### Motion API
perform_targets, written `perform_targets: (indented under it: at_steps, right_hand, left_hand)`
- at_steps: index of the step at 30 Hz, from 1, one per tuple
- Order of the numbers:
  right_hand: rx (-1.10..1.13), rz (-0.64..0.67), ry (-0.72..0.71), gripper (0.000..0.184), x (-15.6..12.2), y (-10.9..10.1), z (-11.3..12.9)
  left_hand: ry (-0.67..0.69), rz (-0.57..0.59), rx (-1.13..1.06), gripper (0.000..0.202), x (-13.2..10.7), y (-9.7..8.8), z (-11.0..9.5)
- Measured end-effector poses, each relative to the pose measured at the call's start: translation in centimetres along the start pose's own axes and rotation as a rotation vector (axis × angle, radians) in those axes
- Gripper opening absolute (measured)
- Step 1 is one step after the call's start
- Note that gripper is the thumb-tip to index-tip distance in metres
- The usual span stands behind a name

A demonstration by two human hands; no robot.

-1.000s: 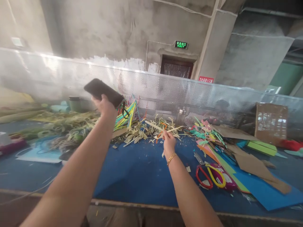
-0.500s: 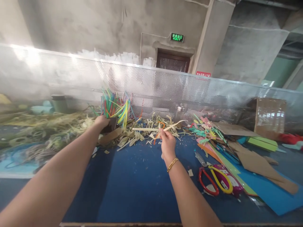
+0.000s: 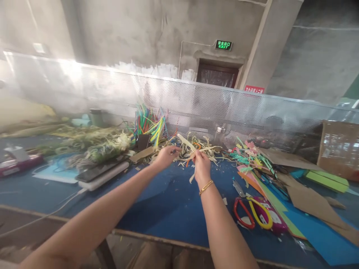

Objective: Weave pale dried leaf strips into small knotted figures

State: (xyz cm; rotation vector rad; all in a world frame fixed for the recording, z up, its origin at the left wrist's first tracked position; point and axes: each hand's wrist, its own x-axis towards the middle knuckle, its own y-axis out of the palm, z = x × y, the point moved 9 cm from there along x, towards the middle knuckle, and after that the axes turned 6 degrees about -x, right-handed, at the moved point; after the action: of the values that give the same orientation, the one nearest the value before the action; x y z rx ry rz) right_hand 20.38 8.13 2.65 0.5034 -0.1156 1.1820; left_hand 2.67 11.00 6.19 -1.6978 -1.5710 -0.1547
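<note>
Beyond and left of the red-and-yellow-handled scissors (image 3: 253, 213), the right hand (image 3: 202, 163) pinches crossed pale strips (image 3: 186, 142); the left hand (image 3: 165, 157) curls partway nearby, its contents unclear. A loosened pinch could let the strips slip apart.

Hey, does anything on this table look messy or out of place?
Pale scraps lie in a loose tangle beyond the right hand, with small bits strewn on the blue table, so it looks untidy. The open-handled scissors also overlap a purple packet. I see no clear damage.
</note>
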Motion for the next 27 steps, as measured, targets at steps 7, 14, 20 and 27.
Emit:
perform_targets:
  at_steps: [7, 14, 20, 27]
  right_hand:
    - [-0.031, 0.141, 0.026, 0.034, -0.4, 1.7, -0.8]
    - [-0.131, 0.216, -0.04, 0.027, -0.7, 2.3, 0.3]
    - [-0.198, 0.282, -0.053, 0.023, -1.3, 2.9, 0.5]
    - [-0.184, 0.28, -0.009, 0.024, -1.2, 2.6, -0.1]
  left_hand:
    - [0.209, -0.148, 0.053, 0.025, -2.8, 0.7, -5.1]
    - [0.28, -0.289, 0.097, 0.018, -2.5, -1.1, -5.4]
    - [0.32, -0.188, -0.065, 0.02, -3.5, 0.3, -4.5]
    - [0.197, -0.141, -0.178, 0.026, -3.7, 0.6, -3.1]
